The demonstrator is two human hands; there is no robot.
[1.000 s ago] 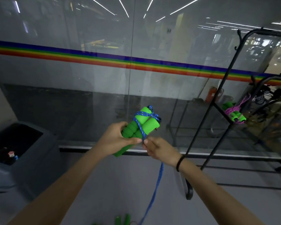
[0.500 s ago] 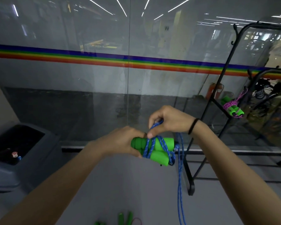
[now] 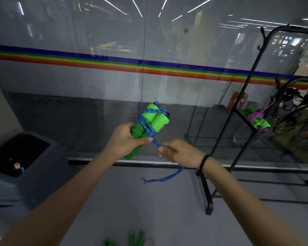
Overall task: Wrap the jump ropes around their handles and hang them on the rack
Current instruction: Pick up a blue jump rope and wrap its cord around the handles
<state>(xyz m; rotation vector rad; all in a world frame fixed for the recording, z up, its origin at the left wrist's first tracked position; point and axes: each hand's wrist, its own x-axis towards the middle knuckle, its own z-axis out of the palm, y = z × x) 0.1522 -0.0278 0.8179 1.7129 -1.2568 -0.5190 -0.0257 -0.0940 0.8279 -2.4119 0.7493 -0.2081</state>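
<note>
Green foam handles (image 3: 161,122), held side by side and tilted up to the right, sit at mid-frame in front of the person, above the floor (image 3: 167,213) and well apart from the rack (image 3: 238,114). A blue rope (image 3: 146,121) crosses them in several turns.

Left hand (image 3: 124,139): grip closed round the lower half of the handles, thumb pressing the rope against the foam.

Right hand (image 3: 180,152): grip pinching the rope just beside the left thumb, so that a short stretch runs taut between the two hands. The loose, frayed end trails below this hand. A black band (image 3: 204,161) circles the wrist.

The black metal rack stands at right before a glass wall (image 3: 78,86) marked with a rainbow stripe (image 3: 114,61). On one slanting bar of the rack hangs a second jump rope (image 3: 256,119), green-handled and bound in pink cord. A dark grey bin (image 3: 25,183) stands at left. More green handles (image 3: 135,238) lie on the floor at the bottom edge, partly cut off.
</note>
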